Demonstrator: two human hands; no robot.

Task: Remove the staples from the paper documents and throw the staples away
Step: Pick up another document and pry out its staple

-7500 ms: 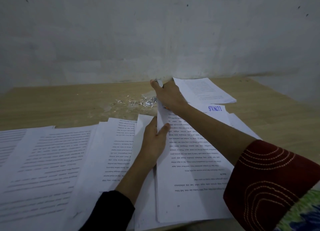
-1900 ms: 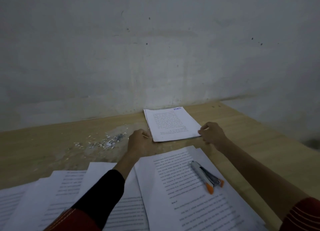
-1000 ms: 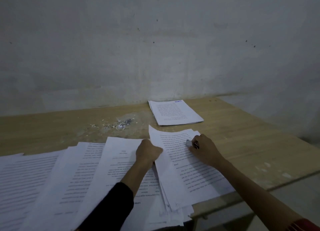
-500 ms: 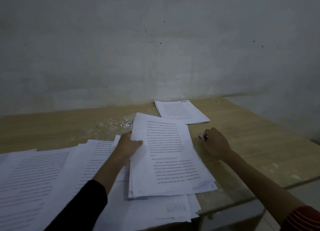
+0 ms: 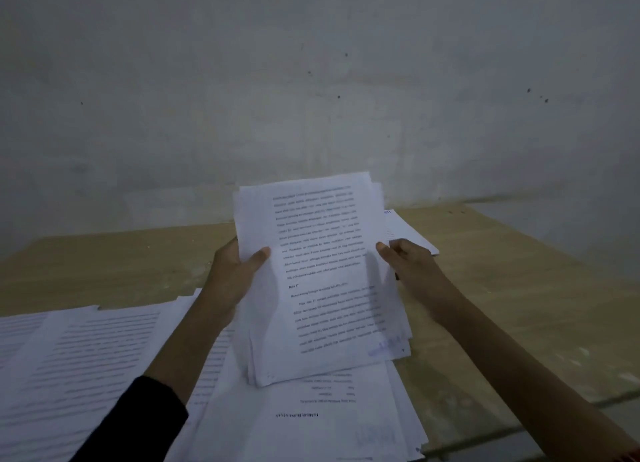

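Observation:
I hold a multi-page printed document (image 5: pixel 322 271) upright above the wooden table (image 5: pixel 519 306). My left hand (image 5: pixel 232 274) grips its left edge, thumb on the front page. My right hand (image 5: pixel 415 271) grips the right edge, thumb on the front and fingers behind. A small dark shape shows under the right palm; I cannot tell what it is. No staple is visible on the document, and the raised pages hide the loose staple pile on the table.
Overlapping printed sheets (image 5: pixel 86 357) cover the table's left and near side, with another document (image 5: pixel 311 416) lying just below the raised one. A separate stack (image 5: pixel 412 236) lies behind my right hand. The table's front edge (image 5: pixel 519 423) runs at lower right. A grey wall stands behind.
The document was lifted off the table and stood upright. My right hand moved from the tabletop to its right edge. My left hand rose with the left edge.

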